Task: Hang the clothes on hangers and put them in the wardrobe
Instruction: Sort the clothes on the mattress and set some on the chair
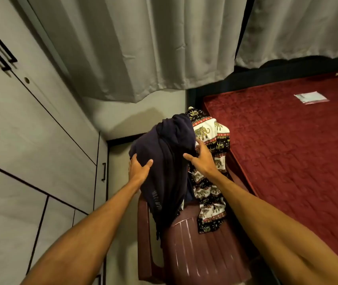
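Now: navy garment (164, 161) hangs lengthwise over the chair (195, 254), flanked by my left hand (140, 167) and right hand (201, 159), fingers (199, 144) spread against it.

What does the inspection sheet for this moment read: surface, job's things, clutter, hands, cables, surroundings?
Surface: maroon plastic chair, with clothes draped over its back.
Job's things: dark navy garment and elephant-print garment on the chair; wardrobe doors closed; no hanger seen.
Clutter: small clear packet lying on the red mattress.
Hands: left hand rests on the dark navy garment, thumb spread; right hand is at that garment's right edge, fingers spread.
Cables: nothing seen.
Surroundings: grey curtains behind the chair; bed to the right.
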